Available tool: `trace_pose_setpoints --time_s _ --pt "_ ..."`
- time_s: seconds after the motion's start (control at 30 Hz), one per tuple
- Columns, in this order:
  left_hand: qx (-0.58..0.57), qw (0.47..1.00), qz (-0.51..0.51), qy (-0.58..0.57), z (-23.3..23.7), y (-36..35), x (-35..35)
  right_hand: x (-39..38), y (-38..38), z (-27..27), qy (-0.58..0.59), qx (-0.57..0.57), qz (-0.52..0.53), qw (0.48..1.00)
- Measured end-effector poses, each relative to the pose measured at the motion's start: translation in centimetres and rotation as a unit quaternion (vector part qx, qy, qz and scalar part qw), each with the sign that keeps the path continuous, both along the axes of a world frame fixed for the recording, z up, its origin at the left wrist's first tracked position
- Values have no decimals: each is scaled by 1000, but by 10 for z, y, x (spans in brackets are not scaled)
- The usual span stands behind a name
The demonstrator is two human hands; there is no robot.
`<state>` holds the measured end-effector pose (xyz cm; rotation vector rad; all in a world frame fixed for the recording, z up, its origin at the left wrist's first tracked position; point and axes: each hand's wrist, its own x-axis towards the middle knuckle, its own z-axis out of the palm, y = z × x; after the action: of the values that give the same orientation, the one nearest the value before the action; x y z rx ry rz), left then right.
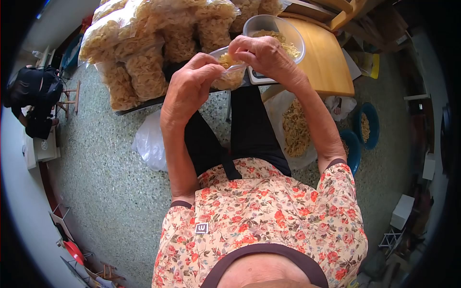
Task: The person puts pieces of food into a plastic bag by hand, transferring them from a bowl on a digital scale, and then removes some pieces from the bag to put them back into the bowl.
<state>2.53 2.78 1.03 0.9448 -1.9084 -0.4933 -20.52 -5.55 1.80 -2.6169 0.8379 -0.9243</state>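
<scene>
Between my hands is a small clear plastic bag partly filled with pale yellow dried strips. My left hand pinches the left side of its mouth between thumb and fingers. On the opposite side, my right hand has its fingers curled at the bag's rim, close to the opening. A clear plastic bowl holding more strips stands just behind my right hand. Part of a white flat device, perhaps a scale, shows beneath the bowl. Stacked filled bags rise behind my left hand.
A wooden table or stool top is at my right. Below it, a large open plastic bag of dried pieces stands by my leg, near blue basins. A white plastic bag lies on the floor at left. Wooden chair parts jut in above.
</scene>
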Motion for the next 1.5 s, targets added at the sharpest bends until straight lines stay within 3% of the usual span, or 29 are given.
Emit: trace_pose_setpoints --time_s 0.3,0.63,0.7,0.83,1.13,1.23,1.3,1.37,1.4,1.47,1.5 --pt "-50 994 65 -69 19 -5 -4 0 2 13 89 -98 8 991" --pt "-42 987 144 -54 17 5 -5 6 13 9 0 -7 37 999" --pt "-46 987 140 -63 18 5 -6 10 15 4 101 -82 15 991" --pt "-43 986 144 -75 14 5 -8 17 19 1 140 -46 -14 989" --pt "-31 984 150 -86 10 2 -11 15 11 -15 142 -34 -46 988" --pt "-7 987 151 -47 10 3 -11 -6 12 2 -139 143 71 977" --pt "-32 987 154 -43 11 3 -11 -28 9 11 -157 125 -48 979" --pt "-34 986 160 -41 12 5 -13 -58 -7 13 -66 -36 -137 988" --pt "-37 985 165 -40 13 5 -14 -72 -11 13 -65 -36 -137 988" --pt "-48 985 164 -32 12 5 -15 -91 -16 12 231 -63 -262 935" --pt "-58 985 163 -27 11 5 -15 -91 -18 13 233 -64 -261 935"
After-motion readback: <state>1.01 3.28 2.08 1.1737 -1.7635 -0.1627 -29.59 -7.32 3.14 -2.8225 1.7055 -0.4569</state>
